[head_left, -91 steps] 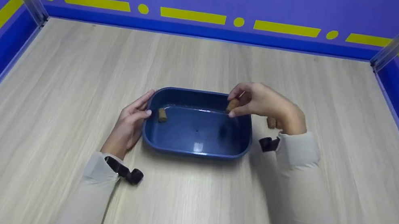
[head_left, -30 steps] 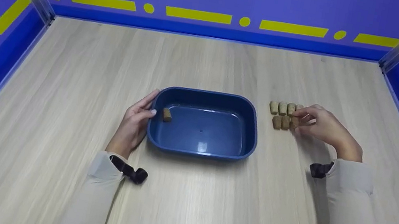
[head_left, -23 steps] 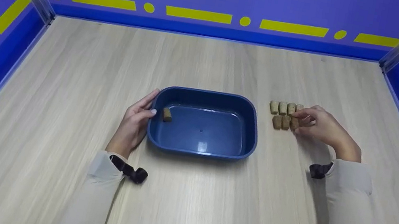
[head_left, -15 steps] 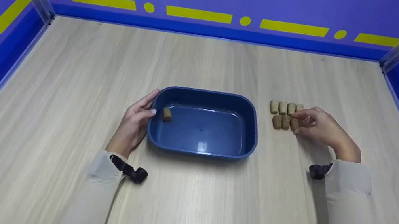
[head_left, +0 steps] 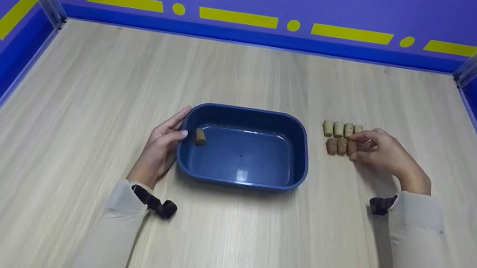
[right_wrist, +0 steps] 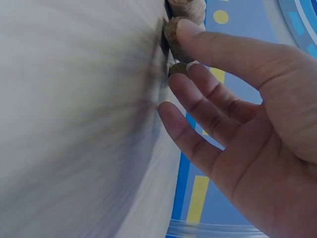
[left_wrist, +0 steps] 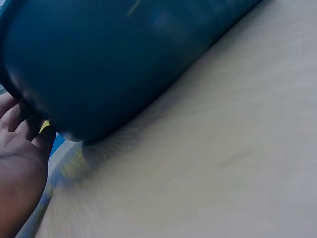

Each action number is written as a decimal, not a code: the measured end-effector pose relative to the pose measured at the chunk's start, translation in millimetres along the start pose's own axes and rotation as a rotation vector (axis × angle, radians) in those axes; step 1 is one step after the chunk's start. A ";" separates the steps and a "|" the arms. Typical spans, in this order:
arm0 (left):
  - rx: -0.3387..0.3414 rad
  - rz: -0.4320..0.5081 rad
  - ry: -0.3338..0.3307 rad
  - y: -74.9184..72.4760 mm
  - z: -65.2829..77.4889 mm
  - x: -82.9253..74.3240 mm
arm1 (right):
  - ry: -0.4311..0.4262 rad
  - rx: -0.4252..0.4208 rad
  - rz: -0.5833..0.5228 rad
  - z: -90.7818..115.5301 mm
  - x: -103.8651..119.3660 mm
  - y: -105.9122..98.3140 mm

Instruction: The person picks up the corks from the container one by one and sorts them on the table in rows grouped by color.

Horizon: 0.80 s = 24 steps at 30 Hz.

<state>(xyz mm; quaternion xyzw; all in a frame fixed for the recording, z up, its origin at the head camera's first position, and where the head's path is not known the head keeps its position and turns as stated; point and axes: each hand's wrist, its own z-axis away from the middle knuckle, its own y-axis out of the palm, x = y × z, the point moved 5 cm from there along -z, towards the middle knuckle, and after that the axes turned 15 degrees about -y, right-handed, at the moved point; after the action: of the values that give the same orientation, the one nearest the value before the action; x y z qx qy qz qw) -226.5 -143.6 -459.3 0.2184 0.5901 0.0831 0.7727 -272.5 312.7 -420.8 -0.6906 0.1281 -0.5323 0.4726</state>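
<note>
A dark blue plastic tub [head_left: 237, 184] stands on the table, with one brown cork [head_left: 200, 137] lying inside near its left wall. My left hand [head_left: 159, 144] grips the tub's left side, thumb over the rim and fingers along the outside. To the right of the tub, my right hand [head_left: 385, 152] has thumb and index finger at the two ends of a dark cork [head_left: 352, 148], the rightmost of the near row. In the right wrist view the thumb presses on that cork's end [right_wrist: 173, 37]. The other fingers are loosely bent.
Two dark corks [head_left: 336, 146] lie left of the pinched one. Behind them is a row of several paler corks [head_left: 338, 129], the rightmost partly hidden by my fingers. Blue-purple walls [head_left: 251, 3] enclose the wooden table [head_left: 248, 77] at the back and sides.
Three seconds ago my right hand held a cork over the tub's right end; it has since moved right to the cork rows. Over the last second both hands stay almost still.
</note>
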 end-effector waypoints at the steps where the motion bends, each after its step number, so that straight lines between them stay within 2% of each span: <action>1: 0.001 0.001 0.000 0.3 0.0 -0.1 | 0.003 0.002 0.000 -0.1 0.1 0.2; 14: 0.001 0.017 0.010 1.1 0.2 -0.2 | 0.016 0.020 -0.013 0.4 3.5 -2.5; 24: 0.011 0.040 0.007 0.9 -0.2 0.0 | -0.094 -0.021 0.033 -7.9 26.0 -13.2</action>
<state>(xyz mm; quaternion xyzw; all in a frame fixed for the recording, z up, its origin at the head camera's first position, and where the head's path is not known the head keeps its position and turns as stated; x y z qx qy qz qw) -226.6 -142.8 -458.9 0.2343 0.5888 0.0962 0.7676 -273.1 297.8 -394.5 -0.7176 0.1227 -0.4900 0.4795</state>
